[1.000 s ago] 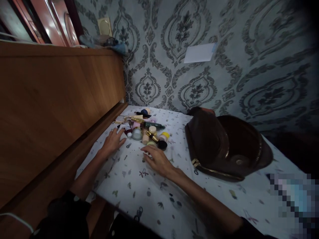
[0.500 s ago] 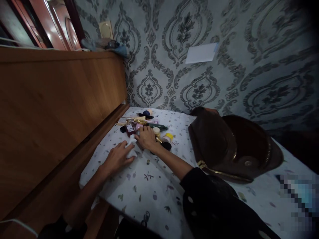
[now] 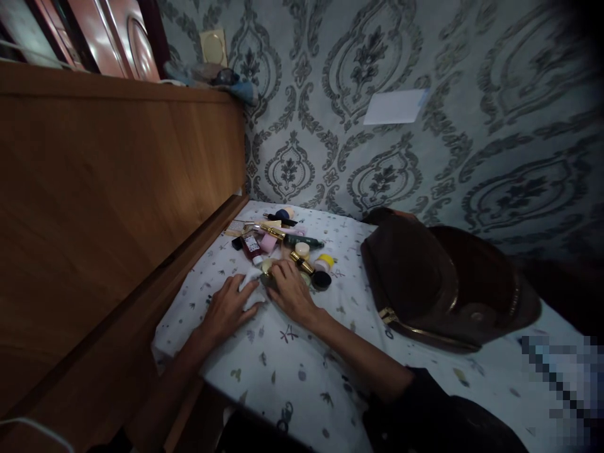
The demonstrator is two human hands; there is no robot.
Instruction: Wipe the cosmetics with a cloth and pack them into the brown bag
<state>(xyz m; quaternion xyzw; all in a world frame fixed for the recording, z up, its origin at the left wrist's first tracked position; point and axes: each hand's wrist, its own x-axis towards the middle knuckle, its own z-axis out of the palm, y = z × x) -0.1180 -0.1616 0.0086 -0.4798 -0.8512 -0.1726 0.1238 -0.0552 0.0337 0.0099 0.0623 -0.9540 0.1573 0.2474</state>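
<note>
My left hand (image 3: pixel 231 306) rests low over the patterned sheet, fingers curved around a crumpled white tissue (image 3: pixel 251 277). Beside it, my right hand (image 3: pixel 291 290) has its fingers closed at a small round case, pale gold (image 3: pixel 267 267) on top; the hand partly hides it. Just beyond lies a dark red bottle (image 3: pixel 251 246) with a white cap. A gold tube (image 3: pixel 302 262), a cream-lidded jar (image 3: pixel 302 250), a yellow-lidded jar (image 3: pixel 324 261) and a black round lid (image 3: pixel 321 280) sit right of my right hand. Behind them lie a dark green tube (image 3: pixel 303 241) and a pink item (image 3: pixel 268 243).
A brown leather bag (image 3: pixel 410 277) stands to the right on the white patterned sheet (image 3: pixel 278 358). Along the left runs a wooden panel (image 3: pixel 117 189). The papered wall (image 3: pixel 330 157) closes off the back. A black pen-like item (image 3: pixel 280 219) lies near the wall.
My right hand has drawn back toward me from among the cosmetics, with the round case now at its fingers. My left hand stays by the tissue. The view has shifted slightly.
</note>
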